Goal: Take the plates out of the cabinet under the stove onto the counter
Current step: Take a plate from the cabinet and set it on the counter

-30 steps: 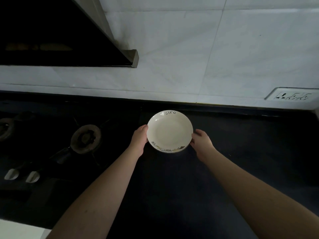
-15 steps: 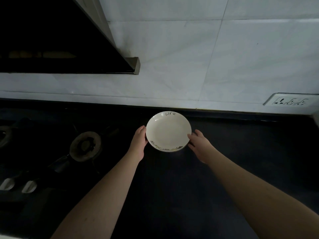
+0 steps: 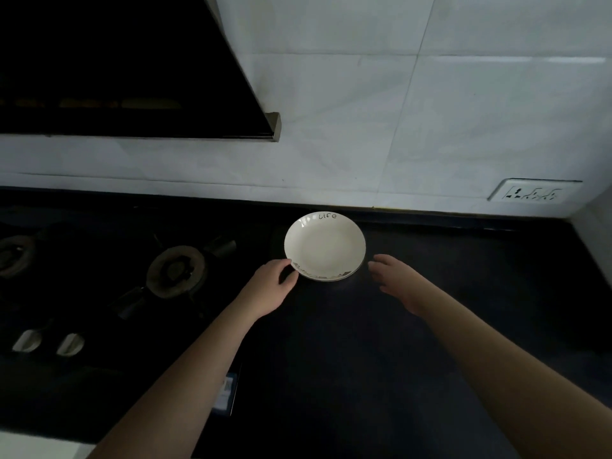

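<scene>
Both arms reach forward over the dark counter (image 3: 430, 326), forearms coming in from the bottom edge and angling toward the middle. The left hand (image 3: 270, 288) sits at the near-left rim of the plate (image 3: 324, 246), thumb just touching the edge, fingers loosely bent and gripping nothing. The right hand (image 3: 397, 276) hovers just off the plate's near-right side, clear of the rim, palm down, fingers relaxed and spread, nothing in it. One plate, count it: white, shallow, the word "life" on its far rim and a dark pattern along the near rim. It lies flat on the counter close to the tiled wall (image 3: 397, 127), just right of the stove (image 3: 99, 293). On the stove, two burners show: one (image 3: 177, 270) near the plate, the other (image 3: 15, 256) at the far left edge. Two pale knobs sit at the stove's front, one (image 3: 28, 340) beside the other (image 3: 70, 344). One hood (image 3: 116, 61) hangs dark above the stove. One socket panel (image 3: 533, 193) is on the wall at the right. A small pale label (image 3: 227, 392) shows at the stove's near right corner, too dim to read.
</scene>
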